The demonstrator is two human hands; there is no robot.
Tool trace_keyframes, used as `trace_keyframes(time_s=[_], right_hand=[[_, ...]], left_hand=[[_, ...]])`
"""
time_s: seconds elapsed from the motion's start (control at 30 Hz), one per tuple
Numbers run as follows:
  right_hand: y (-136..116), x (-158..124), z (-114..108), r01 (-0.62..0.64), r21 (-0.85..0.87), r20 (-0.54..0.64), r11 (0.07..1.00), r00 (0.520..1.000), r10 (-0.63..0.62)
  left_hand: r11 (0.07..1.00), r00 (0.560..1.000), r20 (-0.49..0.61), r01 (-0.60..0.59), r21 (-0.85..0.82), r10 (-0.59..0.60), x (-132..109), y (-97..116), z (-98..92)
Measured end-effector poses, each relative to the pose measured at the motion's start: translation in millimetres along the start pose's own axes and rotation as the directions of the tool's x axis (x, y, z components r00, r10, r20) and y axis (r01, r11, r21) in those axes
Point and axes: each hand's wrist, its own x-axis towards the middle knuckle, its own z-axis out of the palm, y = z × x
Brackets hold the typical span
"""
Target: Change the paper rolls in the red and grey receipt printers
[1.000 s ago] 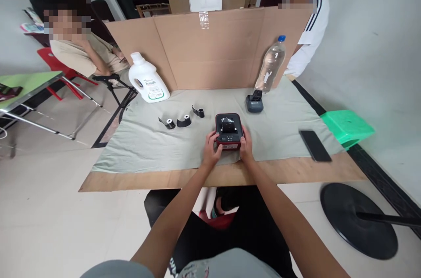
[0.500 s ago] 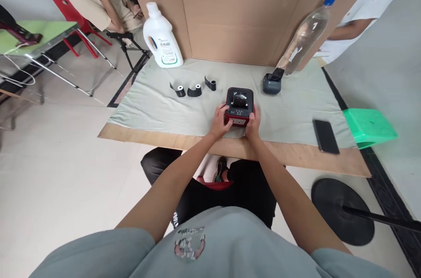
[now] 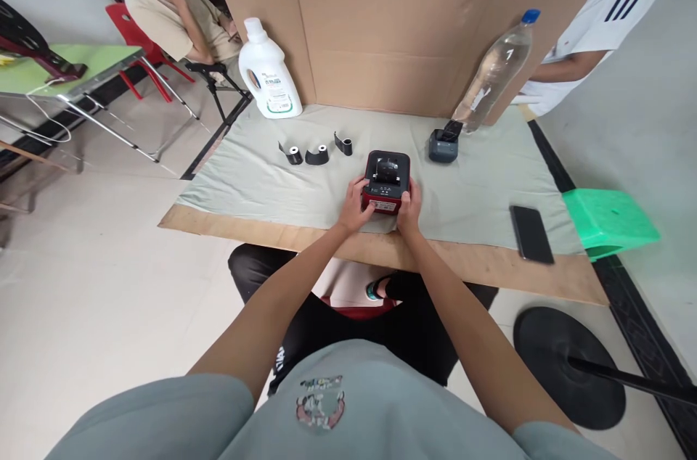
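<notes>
A small boxy red-and-black device, which looks like a label printer (image 3: pixel 388 188), sits on the cloth near the table's front edge. Its top has a recess with a shiny black roll in it. My left hand (image 3: pixel 355 207) grips its left side, the thumb at the front face by a white label. Against the right side rests my right hand (image 3: pixel 409 207), fingers curled round the corner. Left of the device stand several short black rolls (image 3: pixel 316 154) with loose ends, some showing white cores. Farther right is a dark grey device (image 3: pixel 443 148) with a black strip rising from it.
A white jug (image 3: pixel 269 75) stands back left, and a clear bottle (image 3: pixel 498 75) with a blue cap leans at the back right. Cardboard (image 3: pixel 386 32) walls off the rear. A phone (image 3: pixel 532 234) lies front right, beside a green stool (image 3: pixel 610 220). Two people sit beyond the table.
The camera view has tilted up and shifted slightly, so everything sits a little differently in frame. Both hands keep their hold on the device, with no clear movement on the table.
</notes>
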Motion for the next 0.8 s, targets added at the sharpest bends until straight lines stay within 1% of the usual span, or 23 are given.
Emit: trace_keyframes(time_s=[0.1,0.3,0.47,0.67,0.8], right_hand=[[2,1,-1,-0.002,0.024,0.000,1.000,1.000,0.002],[3,0,-3,-0.039,0.082,0.000,0.996,0.999,0.039],[7,0,-5,-0.053,0.133,0.009,0.990,0.999,0.052],[12,0,-5,-0.094,0.181,0.016,0.979,0.996,0.092],[13,1,-4,-0.091,0.204,0.051,0.975,0.995,0.082]], left_hand=[[0.999,0.999,-0.015,-0.031,0.032,0.032,-1,1,1.0],[0.972,0.987,-0.029,-0.151,0.180,0.158,-5,4,1.1],[0.954,0.973,-0.060,-0.204,0.221,0.222,-4,1,1.1],[0.971,0.975,-0.099,-0.184,0.153,0.201,-1,7,-1.0],[0.991,0.986,-0.129,-0.096,0.096,0.108,1,6,-2.5]])
